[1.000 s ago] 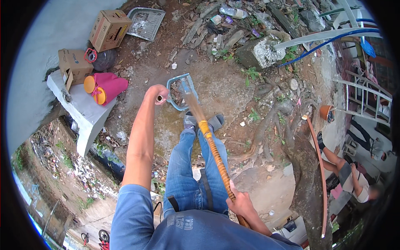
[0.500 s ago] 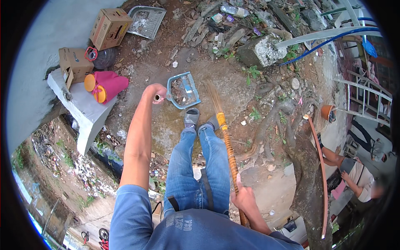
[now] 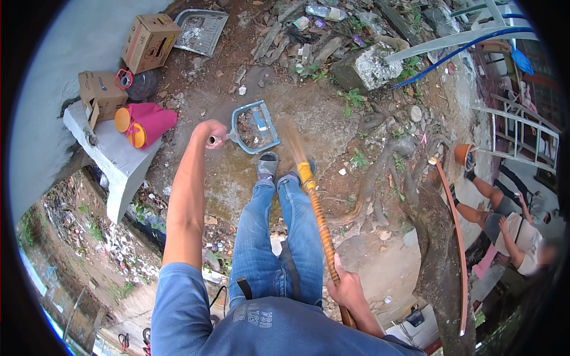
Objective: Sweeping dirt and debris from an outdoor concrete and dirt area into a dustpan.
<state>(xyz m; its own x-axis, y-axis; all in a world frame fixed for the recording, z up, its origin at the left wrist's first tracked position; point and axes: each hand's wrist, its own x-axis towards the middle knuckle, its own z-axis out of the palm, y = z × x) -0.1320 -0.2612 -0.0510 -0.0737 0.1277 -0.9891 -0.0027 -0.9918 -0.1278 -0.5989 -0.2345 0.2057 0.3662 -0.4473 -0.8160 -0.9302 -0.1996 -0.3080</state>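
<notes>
"Two tools filled our hands, but why did we hold the left hand (image 3: 214, 128) out like that?"

"Its fingers were wrapped closed around the handle (image 3: 231, 136) of the blue dustpan (image 3: 275, 143), tube end facing up at us, presumably so we could steer the pan without stooping."

"Where did we have the pan?"

"In the upper middle of the frame, on the ground just beyond our sandals (image 3: 269, 157), with debris (image 3: 248, 127) in it. Its handle joined on the left, which left the right side facing our broom (image 3: 317, 207)."

"And our right hand (image 3: 348, 291)?"

"Lower right of centre, closed around the broom's bound shaft, thumb lying along it, probably for aim. The bristles (image 3: 294, 145) were blurred, near the pan but apart from it; we couldn't tell whether they touched the ground."
</notes>
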